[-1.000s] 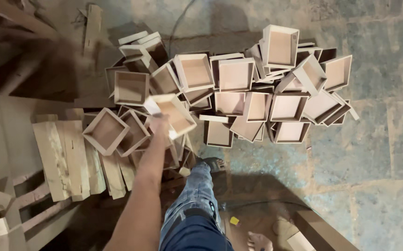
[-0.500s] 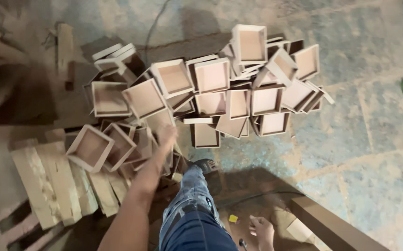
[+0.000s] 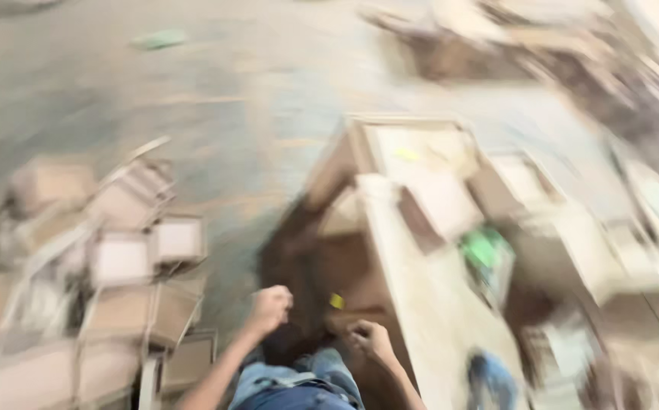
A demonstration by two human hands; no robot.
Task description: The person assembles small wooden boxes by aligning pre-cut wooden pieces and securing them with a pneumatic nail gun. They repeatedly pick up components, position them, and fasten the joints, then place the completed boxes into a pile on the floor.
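Hovering near a yellow scrap: both hands' grip.

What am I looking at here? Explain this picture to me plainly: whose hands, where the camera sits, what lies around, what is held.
There is no machine here. The picture comes from a camera worn on a person's head, looking down at their own two bare hands and their knee in blue jeans. The picture is badly blurred, so only rough shapes can be told.

The left hand and the right hand are both loosely curled just above the knee. Whether either one holds anything cannot be told through the blur.

On the left of the concrete floor lies a heap of small open wooden boxes. On the right stands a low wooden bench or frame, with something green on it. A small yellow thing lies between the hands.
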